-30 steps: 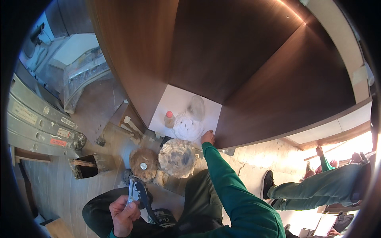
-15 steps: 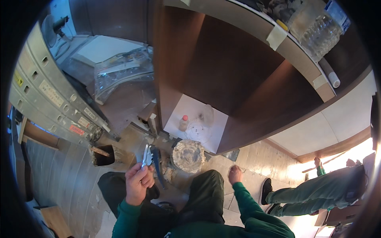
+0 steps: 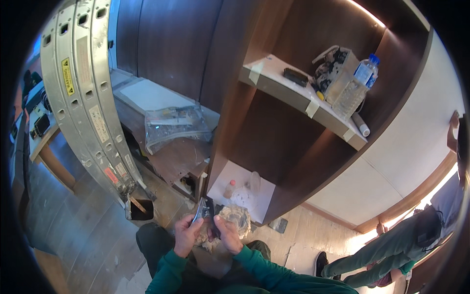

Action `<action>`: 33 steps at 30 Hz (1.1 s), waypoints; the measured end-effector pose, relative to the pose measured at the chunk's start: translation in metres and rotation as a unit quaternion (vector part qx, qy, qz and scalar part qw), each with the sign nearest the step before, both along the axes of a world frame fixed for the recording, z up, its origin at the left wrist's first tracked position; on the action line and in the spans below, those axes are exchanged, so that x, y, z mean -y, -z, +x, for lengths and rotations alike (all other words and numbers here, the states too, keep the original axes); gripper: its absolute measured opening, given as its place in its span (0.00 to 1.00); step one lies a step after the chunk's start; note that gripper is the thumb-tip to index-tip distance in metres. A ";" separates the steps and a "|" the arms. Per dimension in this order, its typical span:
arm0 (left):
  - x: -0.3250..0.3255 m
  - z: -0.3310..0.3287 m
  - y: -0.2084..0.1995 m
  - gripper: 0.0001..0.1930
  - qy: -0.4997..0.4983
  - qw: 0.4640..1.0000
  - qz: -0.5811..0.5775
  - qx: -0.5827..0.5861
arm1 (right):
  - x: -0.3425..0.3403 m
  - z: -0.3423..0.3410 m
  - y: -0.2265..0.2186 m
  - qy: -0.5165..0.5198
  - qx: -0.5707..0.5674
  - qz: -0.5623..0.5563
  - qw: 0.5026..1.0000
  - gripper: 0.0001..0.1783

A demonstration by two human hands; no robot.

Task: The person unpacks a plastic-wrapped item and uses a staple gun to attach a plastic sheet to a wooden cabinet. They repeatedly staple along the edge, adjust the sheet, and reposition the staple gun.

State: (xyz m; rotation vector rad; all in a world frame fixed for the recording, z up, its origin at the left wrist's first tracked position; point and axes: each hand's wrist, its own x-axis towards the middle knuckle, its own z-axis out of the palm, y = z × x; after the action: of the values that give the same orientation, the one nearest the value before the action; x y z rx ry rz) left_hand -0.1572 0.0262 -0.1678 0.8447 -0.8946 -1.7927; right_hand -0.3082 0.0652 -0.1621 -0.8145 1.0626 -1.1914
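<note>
My left hand is closed around a slim silver metal tool of a kind I cannot make out. My right hand has come up beside it, thumb and fingers closed on a dark strip next to the silver part. Whether the two are one piece I cannot tell. Just beyond my hands stands a round tub crusted with pale, dried material. A small bottle with a pink cap stands on a white sheet in the bottom of the cabinet.
A metal ladder leans at the left, with an open dark container at its foot. A shelf holds a water bottle and a bag. Plastic-wrapped material lies on a low surface. Another person's leg is at the right.
My right hand has moved left from beside my knee to the tool in my left hand. The view has shifted, showing more of the shelf and ladder.
</note>
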 end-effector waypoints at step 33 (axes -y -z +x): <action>0.009 -0.005 -0.020 0.43 0.000 0.878 -0.405 0.253 | 0.044 -0.004 -0.005 0.181 -0.066 -0.116 0.974 0.14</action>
State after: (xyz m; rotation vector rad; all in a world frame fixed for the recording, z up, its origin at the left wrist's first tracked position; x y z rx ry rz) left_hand -0.1627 0.0170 -0.1477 0.7354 -1.8098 -1.0032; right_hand -0.3119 0.0212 -0.1572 -0.9149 1.2306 -1.6114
